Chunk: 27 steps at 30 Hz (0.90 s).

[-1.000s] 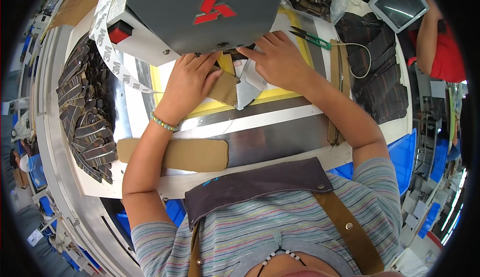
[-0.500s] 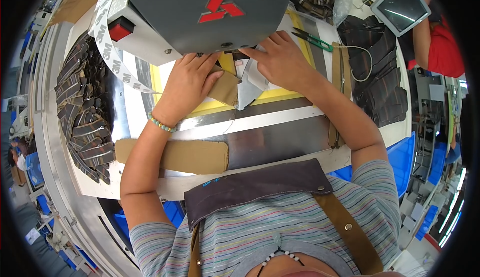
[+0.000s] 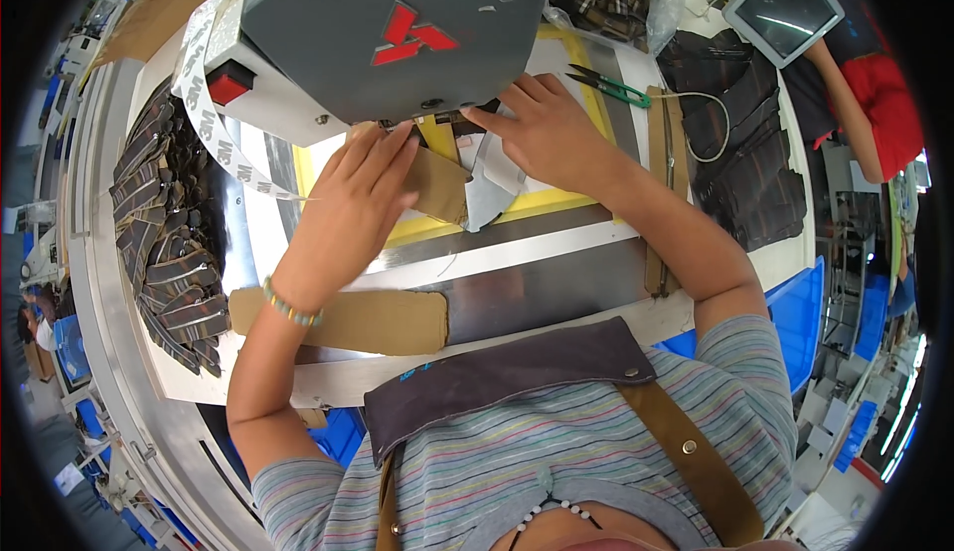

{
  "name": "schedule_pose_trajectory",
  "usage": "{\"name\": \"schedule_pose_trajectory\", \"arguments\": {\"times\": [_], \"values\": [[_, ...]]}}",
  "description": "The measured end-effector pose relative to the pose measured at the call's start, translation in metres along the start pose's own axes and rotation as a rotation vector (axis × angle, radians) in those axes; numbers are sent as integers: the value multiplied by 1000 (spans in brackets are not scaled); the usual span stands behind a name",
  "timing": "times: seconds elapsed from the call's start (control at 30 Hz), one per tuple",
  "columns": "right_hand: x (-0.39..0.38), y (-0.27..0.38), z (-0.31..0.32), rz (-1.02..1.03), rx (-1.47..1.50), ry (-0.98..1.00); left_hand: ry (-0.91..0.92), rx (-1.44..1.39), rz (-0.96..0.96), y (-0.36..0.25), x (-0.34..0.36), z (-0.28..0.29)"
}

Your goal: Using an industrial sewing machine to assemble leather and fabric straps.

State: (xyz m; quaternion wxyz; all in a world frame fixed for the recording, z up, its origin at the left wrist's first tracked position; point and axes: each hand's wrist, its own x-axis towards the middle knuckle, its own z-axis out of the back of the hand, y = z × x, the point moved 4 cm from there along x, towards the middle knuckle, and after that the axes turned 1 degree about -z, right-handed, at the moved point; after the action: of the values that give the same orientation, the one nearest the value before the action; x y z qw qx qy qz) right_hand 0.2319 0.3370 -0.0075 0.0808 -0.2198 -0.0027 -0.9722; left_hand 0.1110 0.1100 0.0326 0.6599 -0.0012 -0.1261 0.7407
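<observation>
My left hand [image 3: 348,193] is raised just left of a brown cardboard piece [image 3: 435,188], its fingers stretched out and slightly blurred, holding nothing that I can see. Next to the cardboard lies a pale grey-white piece [image 3: 492,178] with a jagged edge. My right hand [image 3: 550,134] rests above that piece with the index finger pointing under the grey sewing machine head [image 3: 397,74]. Its fingers are extended, though some fingertips reach the machine's lower edge. The machine hides the work beneath it. Yellow tape [image 3: 542,198] frames the work area.
Striped dark fabric pieces are heaped at left [image 3: 169,233], with more dark fabric [image 3: 745,144] at right. Green-handled thread snips [image 3: 621,91] lie beyond my right hand. A cardboard strip [image 3: 388,322] lies near the table's front edge. A person in a red sleeve [image 3: 879,119] stands at right.
My left hand has pulled back from the machine, down and to the left, and its fingers have straightened. My right hand has shifted slightly left. The whole view has shifted a little.
</observation>
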Motion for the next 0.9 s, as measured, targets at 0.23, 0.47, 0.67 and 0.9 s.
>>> {"name": "schedule_pose_trajectory", "arguments": {"times": [0.23, 0.47, 0.67, 0.9], "values": [[-2, 2, -2, 1, -21, -16, 221, -86, -107, -59, -97, -5], [-3, 3, -1, 9, -14, 5, 151, -63, 56, -48, -107, -32], [-2, 2, 1, -3, 19, 13, -52, -25, 142, -41, -77, -22], [-5, -1, -2, -36, 125, 59, -77, -100, 218, -16, -21, 6]]}}
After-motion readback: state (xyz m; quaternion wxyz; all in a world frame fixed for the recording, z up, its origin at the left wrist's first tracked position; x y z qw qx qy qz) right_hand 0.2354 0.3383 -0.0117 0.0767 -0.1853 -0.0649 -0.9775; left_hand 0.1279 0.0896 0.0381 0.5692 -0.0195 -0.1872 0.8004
